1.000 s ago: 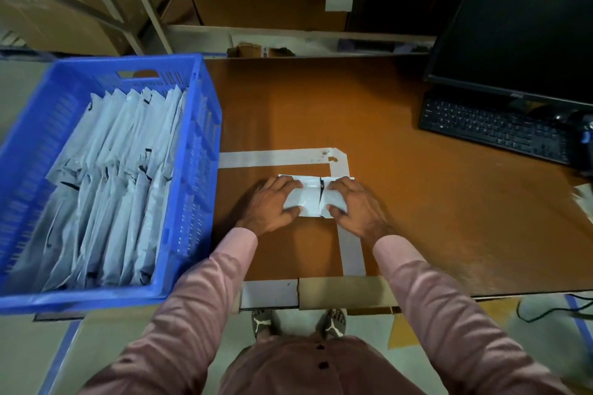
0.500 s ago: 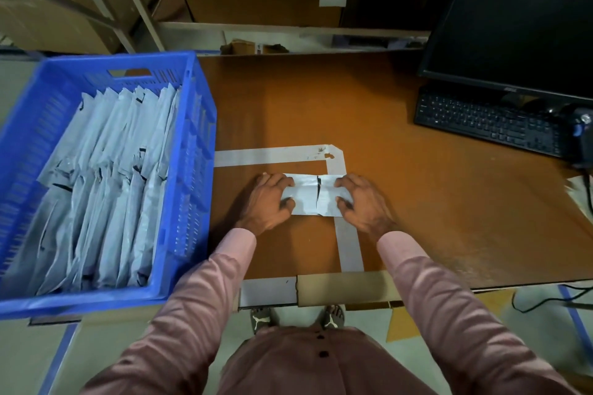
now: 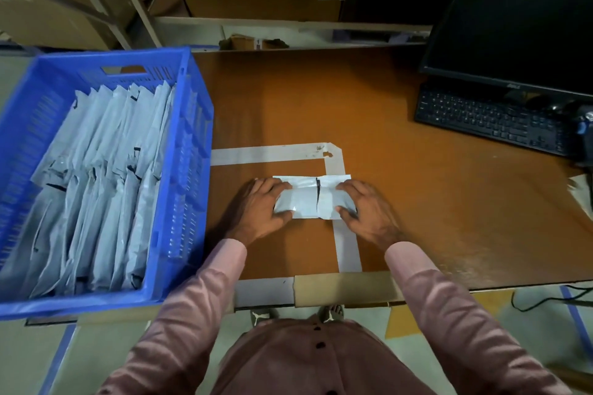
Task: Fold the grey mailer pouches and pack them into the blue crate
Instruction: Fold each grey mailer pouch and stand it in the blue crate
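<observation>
Both hands, left hand (image 3: 261, 210) and right hand (image 3: 367, 213), still grip the folded pouch (image 3: 305, 199).

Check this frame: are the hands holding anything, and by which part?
Yes. Both hold one folded grey mailer pouch flat on the table: the left hand at its left end, the right hand at its right end, thumbs on the near edge.
</observation>
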Tool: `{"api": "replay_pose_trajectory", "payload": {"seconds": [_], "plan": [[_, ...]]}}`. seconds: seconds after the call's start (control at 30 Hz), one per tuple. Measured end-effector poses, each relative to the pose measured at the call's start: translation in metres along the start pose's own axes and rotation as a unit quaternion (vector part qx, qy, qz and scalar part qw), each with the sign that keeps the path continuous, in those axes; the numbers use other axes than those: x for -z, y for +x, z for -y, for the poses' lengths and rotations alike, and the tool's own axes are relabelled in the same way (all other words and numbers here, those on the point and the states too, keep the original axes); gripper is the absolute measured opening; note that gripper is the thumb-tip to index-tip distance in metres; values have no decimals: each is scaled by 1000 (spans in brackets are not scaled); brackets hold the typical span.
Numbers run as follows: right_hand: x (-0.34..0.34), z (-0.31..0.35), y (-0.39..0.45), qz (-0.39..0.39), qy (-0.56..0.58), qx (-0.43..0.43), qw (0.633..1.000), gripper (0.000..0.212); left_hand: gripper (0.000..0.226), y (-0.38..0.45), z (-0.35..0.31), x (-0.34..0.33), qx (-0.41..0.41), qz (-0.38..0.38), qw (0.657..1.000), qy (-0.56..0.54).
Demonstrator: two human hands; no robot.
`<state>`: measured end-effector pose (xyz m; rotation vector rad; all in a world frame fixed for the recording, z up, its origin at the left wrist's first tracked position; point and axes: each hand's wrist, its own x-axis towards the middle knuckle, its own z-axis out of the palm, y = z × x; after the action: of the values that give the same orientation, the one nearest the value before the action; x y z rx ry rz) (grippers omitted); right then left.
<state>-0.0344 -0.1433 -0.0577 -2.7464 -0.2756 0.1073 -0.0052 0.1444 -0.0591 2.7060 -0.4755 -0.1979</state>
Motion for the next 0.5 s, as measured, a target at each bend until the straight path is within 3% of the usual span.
{"api": "replay_pose_trajectory", "payload": {"seconds": [0.3,0.5], "plan": [[-19,18,-17,5,73,1,997,54,42,3,-33,-5,99,10,994,-55],[-14,25,-9,9,55,17,998,56,66,17,-45,13,161,101,980,-53]]}}
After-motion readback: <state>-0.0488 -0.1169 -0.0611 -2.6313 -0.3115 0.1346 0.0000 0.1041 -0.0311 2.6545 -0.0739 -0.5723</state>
